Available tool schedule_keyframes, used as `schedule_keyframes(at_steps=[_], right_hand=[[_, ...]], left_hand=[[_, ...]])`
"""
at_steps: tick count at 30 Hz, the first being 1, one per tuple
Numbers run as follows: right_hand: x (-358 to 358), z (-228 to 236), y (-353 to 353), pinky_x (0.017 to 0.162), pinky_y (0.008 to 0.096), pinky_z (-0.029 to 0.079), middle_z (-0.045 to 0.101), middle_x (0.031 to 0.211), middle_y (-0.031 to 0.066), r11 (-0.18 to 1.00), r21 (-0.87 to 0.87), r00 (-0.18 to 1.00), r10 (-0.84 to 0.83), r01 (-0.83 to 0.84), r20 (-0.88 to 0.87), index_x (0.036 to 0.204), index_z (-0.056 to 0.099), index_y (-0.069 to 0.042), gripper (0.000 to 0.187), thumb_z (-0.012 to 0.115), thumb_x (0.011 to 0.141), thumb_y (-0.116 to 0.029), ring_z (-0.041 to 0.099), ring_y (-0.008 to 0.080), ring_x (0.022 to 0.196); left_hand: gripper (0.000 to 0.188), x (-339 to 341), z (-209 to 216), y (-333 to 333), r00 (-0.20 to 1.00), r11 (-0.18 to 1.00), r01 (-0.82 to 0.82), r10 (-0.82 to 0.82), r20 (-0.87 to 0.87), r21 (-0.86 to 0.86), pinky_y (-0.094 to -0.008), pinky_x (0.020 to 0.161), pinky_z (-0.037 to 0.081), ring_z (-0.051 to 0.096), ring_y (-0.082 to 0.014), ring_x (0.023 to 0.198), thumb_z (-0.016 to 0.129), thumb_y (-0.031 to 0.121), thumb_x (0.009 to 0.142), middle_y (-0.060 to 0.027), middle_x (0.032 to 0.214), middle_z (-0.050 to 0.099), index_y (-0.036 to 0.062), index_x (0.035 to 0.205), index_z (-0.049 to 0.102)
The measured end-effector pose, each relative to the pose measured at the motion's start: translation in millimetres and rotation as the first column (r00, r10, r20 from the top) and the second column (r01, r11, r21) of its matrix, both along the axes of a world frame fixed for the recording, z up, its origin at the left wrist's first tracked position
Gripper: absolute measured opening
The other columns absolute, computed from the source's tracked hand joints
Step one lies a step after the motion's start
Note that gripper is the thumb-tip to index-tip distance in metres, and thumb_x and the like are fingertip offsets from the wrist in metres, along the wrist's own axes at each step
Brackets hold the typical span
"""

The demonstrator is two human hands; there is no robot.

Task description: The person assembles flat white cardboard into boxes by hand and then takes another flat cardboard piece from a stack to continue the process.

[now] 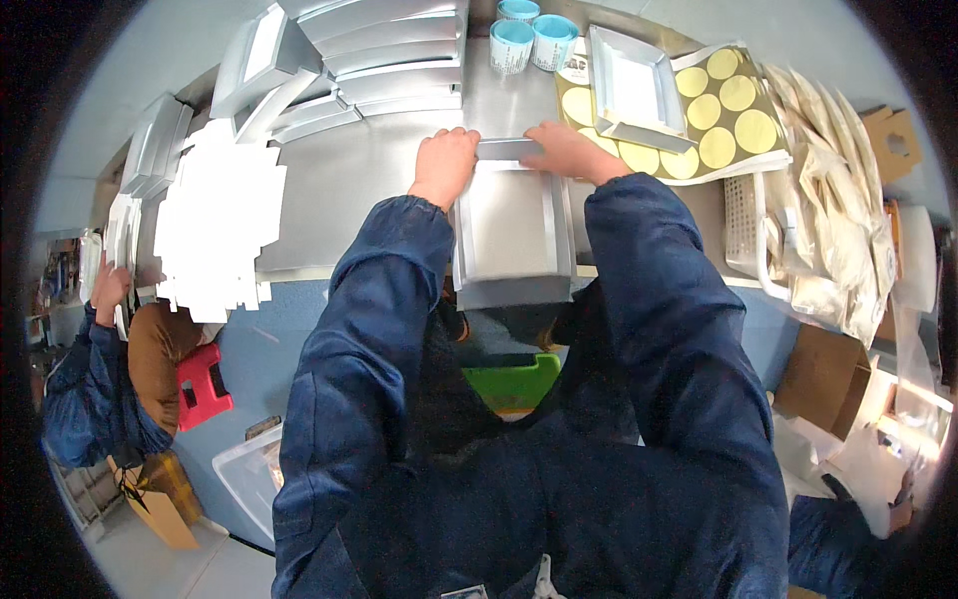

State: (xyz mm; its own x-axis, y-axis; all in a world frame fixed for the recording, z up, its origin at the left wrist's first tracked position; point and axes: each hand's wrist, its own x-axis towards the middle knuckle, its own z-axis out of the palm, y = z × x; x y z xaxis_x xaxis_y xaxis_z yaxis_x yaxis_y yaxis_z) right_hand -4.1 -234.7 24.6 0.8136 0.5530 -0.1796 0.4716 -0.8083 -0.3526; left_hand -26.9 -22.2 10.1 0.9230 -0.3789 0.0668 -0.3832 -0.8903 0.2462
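A shallow silver-grey cardboard box tray [509, 225] lies in front of me, its near end reaching past the table's edge above my lap. My left hand [446, 165] is closed round its far left corner. At the far right corner my right hand [574, 153] grips the far wall, fingers bent over it. Between both hands the strip of that far wall [506, 150] shows. My fingertips are partly hidden behind it. Near my right hand, another grey box tray [639, 85] rests on a sheet of round pale-yellow stickers [736, 95].
Flat white card pieces [218, 215] are piled at left, with grey trays [394, 60] stacked behind. Light-blue label rolls [511, 45] stand at the back. A white basket [743, 225] and clear bags [828, 190] are at right. Another person's hand [110, 290] is far left, near a red stool [205, 387].
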Motion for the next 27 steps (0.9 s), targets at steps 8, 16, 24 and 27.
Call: schedule_keyframes(at_steps=[8,16,24,27], right_hand=[[-11,-27,13,0.07,0.0398,0.051,0.06,0.083,0.013,0.997,-0.013,0.916,-0.064,0.075,0.395,0.082,0.06,-0.005,0.008,0.054,0.08,-0.01,0.061,0.0304,0.083],[-10,-21,22,0.063,0.0388,0.053,0.063,0.078,0.0115,0.993,-0.085,0.864,-0.024,0.077,0.503,0.077,0.062,-0.008,0.008,0.054,0.077,-0.008,0.064,0.0279,0.075],[4,-17,25,0.068,0.0388,0.052,0.064,0.084,0.0121,0.995,-0.078,0.934,0.084,-0.061,0.346,0.083,0.064,-0.007,0.01,0.056,0.077,-0.01,0.064,0.0287,0.082],[6,-15,25,0.072,0.0391,0.051,0.064,0.087,0.0129,0.995,-0.036,0.951,0.095,-0.088,0.293,0.085,0.064,-0.008,0.012,0.055,0.077,-0.009,0.063,0.03,0.085]], left_hand=[[0.011,2,-7,-13,0.98,0.998,-0.015,0.003,0.197,0.063,-0.0372,0.067,0.053,0.063,-0.0277,0.08,0.054,0.009,0.078,-0.0107,0.081,0.064,0.0067,0.08,0.064],[0.011,7,-4,-16,0.993,0.986,-0.007,-0.013,0.12,0.165,-0.0385,0.07,0.053,0.064,-0.03,0.081,0.053,0.009,0.078,-0.0136,0.084,0.064,0.005,0.08,0.063],[0.009,23,3,-6,0.982,0.966,0.165,-0.179,0.055,0.197,-0.04,0.068,0.053,0.065,-0.0305,0.075,0.056,0.011,0.077,-0.0142,0.081,0.064,0.0044,0.078,0.063],[0.009,25,5,-4,0.985,0.963,0.171,-0.172,-0.011,0.208,-0.0405,0.067,0.053,0.065,-0.0299,0.076,0.056,0.011,0.077,-0.0137,0.082,0.065,0.0048,0.078,0.063]])
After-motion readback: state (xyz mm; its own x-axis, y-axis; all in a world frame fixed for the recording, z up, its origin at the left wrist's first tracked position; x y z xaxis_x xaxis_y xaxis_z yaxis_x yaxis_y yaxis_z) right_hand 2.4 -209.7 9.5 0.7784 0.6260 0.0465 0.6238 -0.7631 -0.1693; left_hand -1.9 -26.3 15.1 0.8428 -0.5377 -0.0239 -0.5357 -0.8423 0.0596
